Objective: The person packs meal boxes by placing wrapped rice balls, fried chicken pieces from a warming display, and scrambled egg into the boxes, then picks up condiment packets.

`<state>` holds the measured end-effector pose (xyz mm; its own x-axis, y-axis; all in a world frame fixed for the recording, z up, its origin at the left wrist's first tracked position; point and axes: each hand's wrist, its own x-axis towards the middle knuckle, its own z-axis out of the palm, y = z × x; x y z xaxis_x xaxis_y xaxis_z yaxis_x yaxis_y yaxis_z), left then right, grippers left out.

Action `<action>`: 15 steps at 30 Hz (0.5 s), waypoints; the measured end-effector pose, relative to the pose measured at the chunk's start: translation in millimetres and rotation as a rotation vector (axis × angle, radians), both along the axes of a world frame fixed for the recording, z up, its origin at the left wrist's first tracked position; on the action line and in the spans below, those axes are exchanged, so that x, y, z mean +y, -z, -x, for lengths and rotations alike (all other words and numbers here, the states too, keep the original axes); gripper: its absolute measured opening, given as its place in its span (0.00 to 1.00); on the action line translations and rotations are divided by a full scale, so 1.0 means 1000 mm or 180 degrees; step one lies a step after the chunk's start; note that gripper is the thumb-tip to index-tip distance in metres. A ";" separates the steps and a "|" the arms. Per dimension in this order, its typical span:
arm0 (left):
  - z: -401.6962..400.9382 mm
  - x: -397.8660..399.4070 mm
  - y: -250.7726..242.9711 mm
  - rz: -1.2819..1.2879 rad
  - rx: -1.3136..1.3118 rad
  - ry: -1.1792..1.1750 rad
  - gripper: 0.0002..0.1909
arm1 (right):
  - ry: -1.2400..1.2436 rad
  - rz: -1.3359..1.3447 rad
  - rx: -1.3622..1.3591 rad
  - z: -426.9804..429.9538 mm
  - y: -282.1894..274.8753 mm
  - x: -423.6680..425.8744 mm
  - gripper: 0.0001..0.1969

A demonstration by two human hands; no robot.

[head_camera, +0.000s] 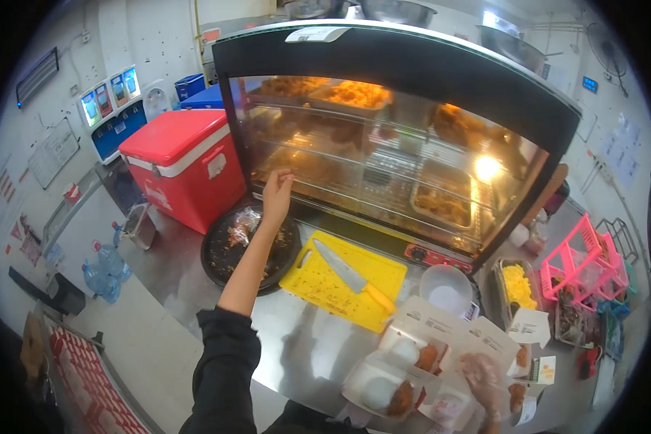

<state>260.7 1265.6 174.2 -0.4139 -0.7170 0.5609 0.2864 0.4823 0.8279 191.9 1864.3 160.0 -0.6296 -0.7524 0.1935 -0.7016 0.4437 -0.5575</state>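
My left hand (278, 195) is raised in front of the glass of a heated display cabinet (390, 54), its fingers curled together; no held object shows. Below that forearm lies a round black tray (217, 255) with crumbs and a piece in clear wrap. To its right a knife (347, 271) with a yellow handle rests on a yellow cutting board (309, 287). At the lower right my right hand (483, 380), in a clear plastic glove, is over paper meal boxes (445, 325); whether it grips one is unclear. Open boxes hold white rice (380, 391) and fried chicken (401, 399).
A red cooler box (190, 168) stands left of the cabinet. Right of the boxes are a container of yellow food (518, 287) and pink plastic baskets (572, 266). A clear plastic tub (445, 287) sits by the cutting board. Plastic bottles (106, 268) stand at the left.
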 end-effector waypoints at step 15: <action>0.086 -0.243 -0.004 0.4273 -0.0650 -0.1607 0.27 | 0.0226 -0.0874 0.0197 -0.115 -0.060 -0.203 0.09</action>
<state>174.9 1022.1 178.3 -0.4344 0.2010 0.8780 -0.2112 0.9249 -0.3162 307.2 1661.2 220.0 -0.6760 -0.7364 0.0283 -0.6923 0.6214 -0.3668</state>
